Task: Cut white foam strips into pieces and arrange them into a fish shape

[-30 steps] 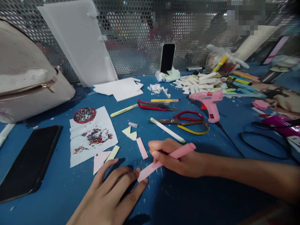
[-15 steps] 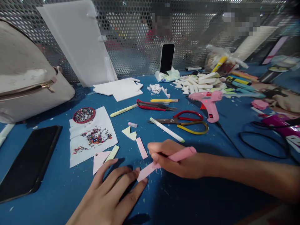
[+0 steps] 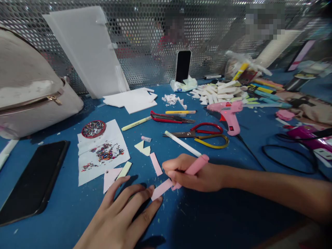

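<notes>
My right hand [image 3: 194,173] is closed round a pink marker [image 3: 197,164], its tip at the right end of a pale pink strip [image 3: 161,189]. The strip lies on the blue table; its left end is held between the thumb and a fingertip of my left hand [image 3: 121,211], whose other fingers are spread. By those fingers are a pink triangular piece [image 3: 110,177] with a small hole and a pale green strip [image 3: 125,170]. A second pink strip [image 3: 156,164] lies just above, near a notched pale green piece [image 3: 142,148] and a small pink cap-like piece [image 3: 146,138].
Scissors [image 3: 192,134], a white pen [image 3: 183,143], a red utility knife [image 3: 168,118] and a pink glue gun [image 3: 228,114] lie beyond my hands. Beads fill a red dish [image 3: 93,128] on the left. A dark phone [image 3: 33,180] lies near a bag [image 3: 31,90].
The pink marker now stands more upright, and its tip has shifted slightly to the right end of the strip. My left hand stays in place. The camera view has shifted slightly.
</notes>
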`<state>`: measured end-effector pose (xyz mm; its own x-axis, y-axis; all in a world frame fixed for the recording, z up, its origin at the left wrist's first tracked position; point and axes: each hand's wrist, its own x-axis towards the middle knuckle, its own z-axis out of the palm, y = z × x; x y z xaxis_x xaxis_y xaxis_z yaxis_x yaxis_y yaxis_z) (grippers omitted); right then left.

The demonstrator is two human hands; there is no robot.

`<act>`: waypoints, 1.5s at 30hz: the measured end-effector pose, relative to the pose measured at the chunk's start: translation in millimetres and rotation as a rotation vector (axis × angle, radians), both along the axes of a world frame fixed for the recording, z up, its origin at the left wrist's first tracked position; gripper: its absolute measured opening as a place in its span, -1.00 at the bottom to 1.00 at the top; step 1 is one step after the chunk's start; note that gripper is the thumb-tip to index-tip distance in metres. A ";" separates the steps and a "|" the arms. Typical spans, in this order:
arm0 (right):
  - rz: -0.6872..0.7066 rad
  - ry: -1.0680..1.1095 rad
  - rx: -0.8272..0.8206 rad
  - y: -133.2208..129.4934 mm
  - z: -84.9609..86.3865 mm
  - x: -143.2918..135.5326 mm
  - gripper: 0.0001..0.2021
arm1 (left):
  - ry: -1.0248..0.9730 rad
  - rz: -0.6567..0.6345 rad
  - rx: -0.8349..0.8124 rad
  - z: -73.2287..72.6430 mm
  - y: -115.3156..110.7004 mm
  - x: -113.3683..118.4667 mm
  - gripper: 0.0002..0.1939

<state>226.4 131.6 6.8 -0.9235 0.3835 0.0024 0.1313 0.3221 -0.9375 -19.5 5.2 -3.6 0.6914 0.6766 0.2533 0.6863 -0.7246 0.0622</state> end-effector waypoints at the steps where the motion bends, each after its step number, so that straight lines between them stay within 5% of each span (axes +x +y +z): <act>1: -0.013 0.025 -0.057 0.7 -1.1 0.6 -0.60 | 0.003 -0.003 0.002 0.0 -0.1 -0.2 -0.36; 8: -0.197 0.184 -0.179 -0.7 -8.1 3.0 -0.67 | 0.039 0.009 0.013 -0.2 -1.5 4.7 -0.28; 17: -0.287 0.044 0.148 -14.4 -2.9 -7.3 -0.68 | 0.016 0.003 -0.018 3.1 0.6 12.0 -0.31; 23: -0.167 0.003 0.143 -11.6 -2.8 -5.1 -0.65 | 0.032 -0.004 -0.035 1.4 2.0 10.6 -0.29; 45: -0.137 0.032 0.084 -8.7 -2.2 -3.5 -0.64 | 0.036 -0.059 0.047 -8.8 7.5 5.6 -0.24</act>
<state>223.0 122.9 4.5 -0.8616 0.5031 0.0679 0.1501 0.3804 -0.9126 -13.9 12.7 -12.4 0.7391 0.6223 0.2579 0.6434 -0.7655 0.0031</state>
